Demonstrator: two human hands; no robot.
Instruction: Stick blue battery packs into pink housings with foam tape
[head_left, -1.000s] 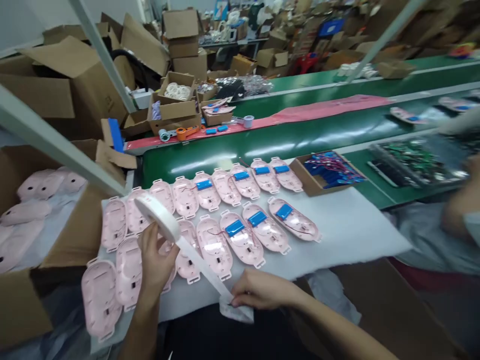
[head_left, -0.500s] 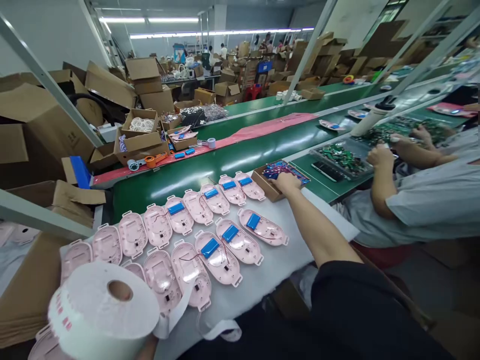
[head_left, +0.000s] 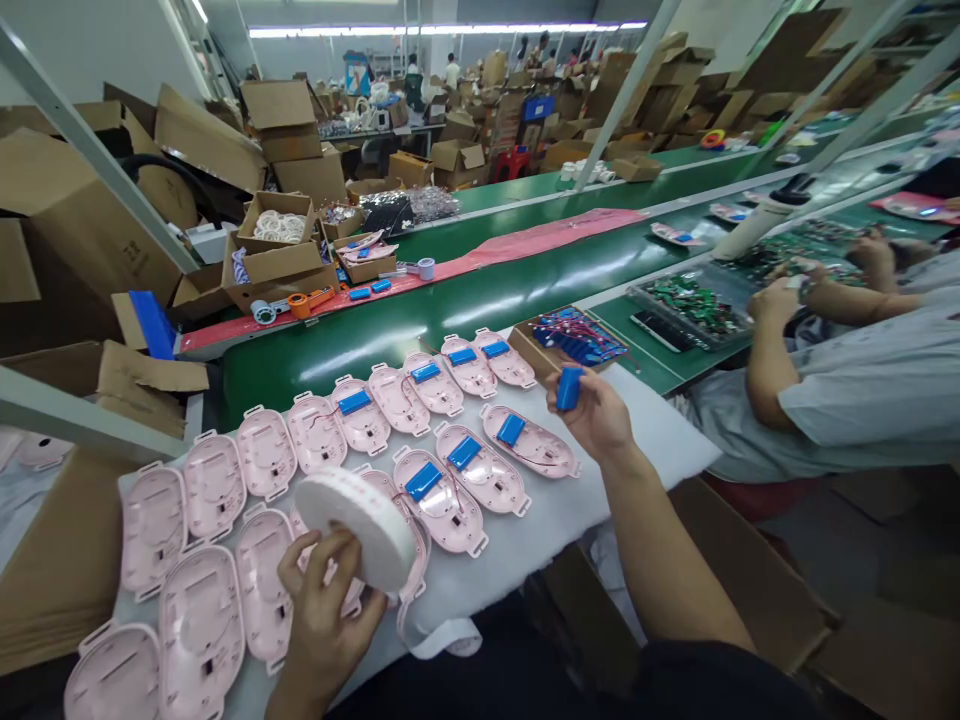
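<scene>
My left hand (head_left: pixel 330 605) grips a roll of white tape (head_left: pixel 379 530), tilted, with fingers at its core. A loose white strip (head_left: pixel 450 638) curls on the padded surface beside it. Between the fingers of my right hand (head_left: pixel 604 415) is a blue battery (head_left: pixel 568 388), lifted just in front of a cardboard box (head_left: pixel 531 352) of wired blue batteries (head_left: pixel 581 335). Rows of pink plastic shells lie open below; some, like this shell (head_left: pixel 491 475), carry a blue battery, while others, like this shell (head_left: pixel 201 630), do not. The roll hides part of several shells.
A green conveyor belt (head_left: pixel 360 350) runs behind the shells. To the right, a co-worker's hands (head_left: pixel 787 290) work near a clear tray of green circuit boards (head_left: pixel 694 305). Tape dispensers (head_left: pixel 300 302) and cardboard boxes stand beyond the belt. A metal post (head_left: pixel 97 420) rises at left.
My right hand has drawn back from the battery box, now holding a blue battery. The tape roll has moved right and tipped, bringing my left hand and more shells into view.
</scene>
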